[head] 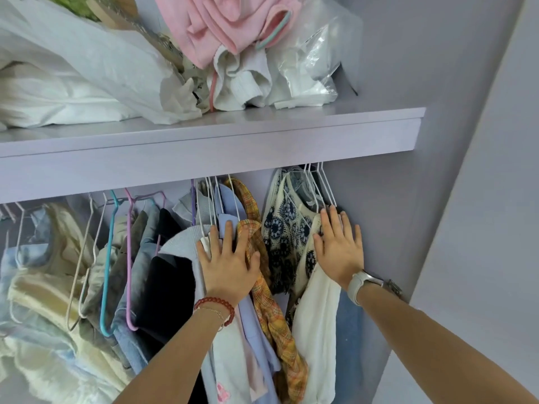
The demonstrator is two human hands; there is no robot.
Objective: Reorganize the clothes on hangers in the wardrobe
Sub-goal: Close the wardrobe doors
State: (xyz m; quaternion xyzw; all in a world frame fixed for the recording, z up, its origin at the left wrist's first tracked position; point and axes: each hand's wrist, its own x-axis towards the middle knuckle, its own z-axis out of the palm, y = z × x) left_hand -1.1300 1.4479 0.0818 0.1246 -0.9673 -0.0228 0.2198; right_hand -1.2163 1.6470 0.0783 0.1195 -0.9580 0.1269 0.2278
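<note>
Clothes hang on wire and plastic hangers under a lilac shelf (204, 147). My left hand (229, 263) lies flat, fingers spread, on a pale blue top (250, 325) and an orange plaid shirt (271, 313) in the middle group. My right hand (338, 243) rests flat on a cream garment with dark blue flower prints (283, 231) and a plain cream top (315, 330) at the far right, beside white wire hangers (320, 185). Neither hand grips anything. The rail itself is hidden behind the shelf front.
To the left hang a black garment (169, 290), a blue denim piece (143, 258), cream and light blue clothes on teal (109, 266) and purple hangers (129, 258). The shelf holds pink cloth (221, 21), white fabrics and plastic bags. The wardrobe side wall (408, 199) stands close on the right.
</note>
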